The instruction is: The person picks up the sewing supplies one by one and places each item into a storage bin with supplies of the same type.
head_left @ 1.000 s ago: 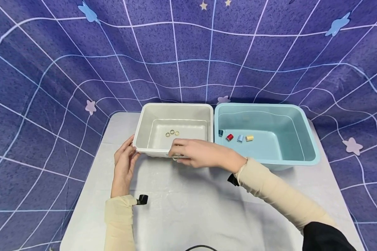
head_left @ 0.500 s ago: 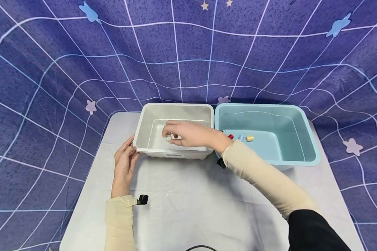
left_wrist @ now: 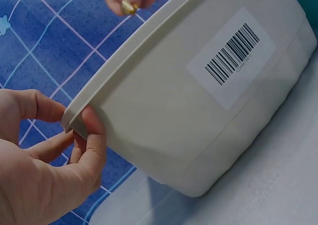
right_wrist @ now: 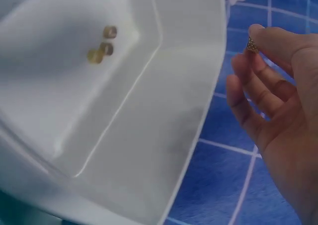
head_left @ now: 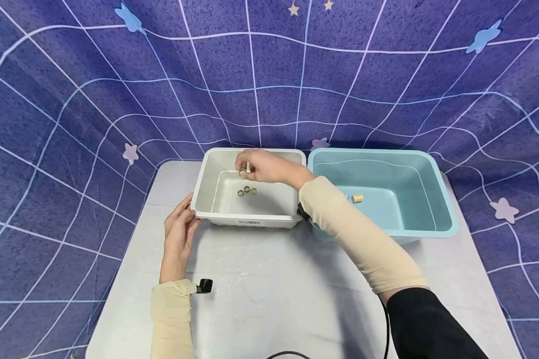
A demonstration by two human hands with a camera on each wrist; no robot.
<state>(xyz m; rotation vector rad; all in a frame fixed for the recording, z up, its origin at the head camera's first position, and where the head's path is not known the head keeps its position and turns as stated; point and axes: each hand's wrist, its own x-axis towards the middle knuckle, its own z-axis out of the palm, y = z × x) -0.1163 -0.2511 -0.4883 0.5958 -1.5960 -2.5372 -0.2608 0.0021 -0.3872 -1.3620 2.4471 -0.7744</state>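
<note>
My left hand (head_left: 179,232) pinches the rim of the light grey bin (head_left: 242,216) at its front left corner; in the left wrist view, thumb and fingers close round that rim. Over the back part of the bin, my right hand (head_left: 269,167) holds a small gold ring thimble (right_wrist: 252,46) between thumb and fingertips. Its dimpled surface shows in the right wrist view. Three similar gold ring thimbles (head_left: 247,189) lie close together on the bin's floor, apart from the hand.
A light blue bin (head_left: 446,227) stands directly right of the grey one. Inside it are a yellow thread spool (head_left: 357,198) and a light blue spool (head_left: 347,197), partly hidden by the right sleeve. A patterned blue curtain (head_left: 274,109) hangs behind the white table (head_left: 251,289).
My right hand has moved from the bin's front edge over it towards the back, still holding the ring thimble. The sleeve now covers the red and dark spools. My left hand stays put.
</note>
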